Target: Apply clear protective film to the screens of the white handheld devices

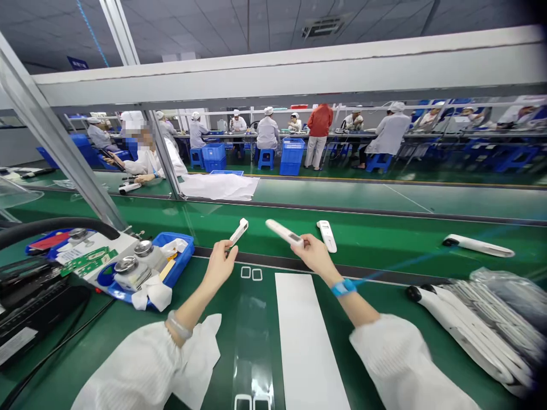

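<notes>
My left hand [221,262] is closed at the lower end of a small white device [239,232], its fingertips pinching it above the green belt. In my right hand [314,254], which wears a blue wrist strap, the fingers close on the end of another white device [282,232], tilted up to the left. A third white device [327,236] lies on the belt [384,239] just beyond my right hand. Two small white frames [251,273] rest on the table near a long white sheet [307,341].
At left stands a blue tray [183,267] with metal-lidded bottles and tissues. Another white device [478,245] lies on the belt at right, above stacked white parts [465,330]. A metal post [64,125] rises at left. People sit across the belt and farther back.
</notes>
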Tool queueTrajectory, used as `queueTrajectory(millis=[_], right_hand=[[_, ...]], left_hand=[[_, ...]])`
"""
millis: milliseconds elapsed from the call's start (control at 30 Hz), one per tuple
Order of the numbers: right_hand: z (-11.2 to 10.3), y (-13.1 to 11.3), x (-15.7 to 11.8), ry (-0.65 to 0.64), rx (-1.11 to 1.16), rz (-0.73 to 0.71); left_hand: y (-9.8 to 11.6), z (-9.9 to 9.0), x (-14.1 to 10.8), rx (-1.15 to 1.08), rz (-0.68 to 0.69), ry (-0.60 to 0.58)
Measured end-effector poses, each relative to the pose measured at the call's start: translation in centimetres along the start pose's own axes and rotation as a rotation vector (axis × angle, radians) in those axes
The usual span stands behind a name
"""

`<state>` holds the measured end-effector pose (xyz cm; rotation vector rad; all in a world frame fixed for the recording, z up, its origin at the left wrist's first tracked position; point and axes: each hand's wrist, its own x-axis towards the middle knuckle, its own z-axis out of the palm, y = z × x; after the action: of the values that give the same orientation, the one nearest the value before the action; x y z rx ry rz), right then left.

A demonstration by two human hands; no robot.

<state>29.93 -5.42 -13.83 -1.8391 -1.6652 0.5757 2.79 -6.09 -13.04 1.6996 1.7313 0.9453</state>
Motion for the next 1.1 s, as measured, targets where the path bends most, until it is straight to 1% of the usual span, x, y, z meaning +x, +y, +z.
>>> queueTrajectory(millis=[67,133,233,333,400,433,533,633,700,733,767,833,900,933,1000,1067,1100], right_hand=[[1.7,1.3,3.4,0.081,-0.036,0.09],[3.0,2.2,5.4,0.122,-0.077,0.119],[3.8,3.3,6.3,0.149,-0.132,0.068],[3.1,4.2,6.5,0.243,-0.204,0.042],[2.4,5.1,6.9,0.301,-0.245,0.094],[2.1,5.6,7.2,0.303,-0.254,0.131],[1.6,7.1,8.3,0.237,-0.238,0.206],[1.0,7.9,8.2,0.209,-0.202,0.194],[0.0,8.1,6.6,0.213,-0.179,0.152],[-0.7,8.3,5.2,0.214,-0.171,0.125],[-1.5,8.5,3.5,0.213,-0.165,0.098],[-3.1,9.6,-0.9,0.205,-0.163,0.053],[-4.3,11.5,-5.9,0.195,-0.174,0.025],[-4.8,12.7,-8.3,0.216,-0.197,-0.009],[-5.3,15.2,-12.6,0.238,-0.275,-0.033],[-5.3,17.1,-15.6,0.251,-0.346,-0.034],[-5.3,17.5,-16.7,0.263,-0.391,-0.03]], left_hand=[[-1.0,0.8,3.0,0.102,0.003,-0.013],[-1.7,1.9,5.4,0.207,0.018,-0.023],[-2.4,3.4,8.4,0.331,0.029,-0.036],[-3.2,4.2,10.6,0.409,-0.006,-0.056],[-3.6,4.3,11.3,0.437,-0.039,-0.064],[-3.8,4.2,11.5,0.442,-0.053,-0.062],[-3.7,3.6,11.2,0.414,-0.08,-0.048],[-3.2,2.9,9.8,0.305,-0.108,-0.037],[-2.8,2.3,8.2,0.188,-0.129,-0.049],[-2.6,2.0,7.2,0.119,-0.142,-0.066],[-2.4,1.6,6.0,0.046,-0.157,-0.088],[-2.1,0.7,3.3,-0.098,-0.188,-0.134],[-1.7,-0.4,0.2,-0.229,-0.215,-0.172],[-1.5,-0.9,-1.4,-0.287,-0.228,-0.189],[-1.2,-2.0,-4.6,-0.384,-0.256,-0.218],[-0.9,-2.7,-7.4,-0.454,-0.284,-0.24],[-0.8,-3.0,-8.6,-0.482,-0.306,-0.247]])
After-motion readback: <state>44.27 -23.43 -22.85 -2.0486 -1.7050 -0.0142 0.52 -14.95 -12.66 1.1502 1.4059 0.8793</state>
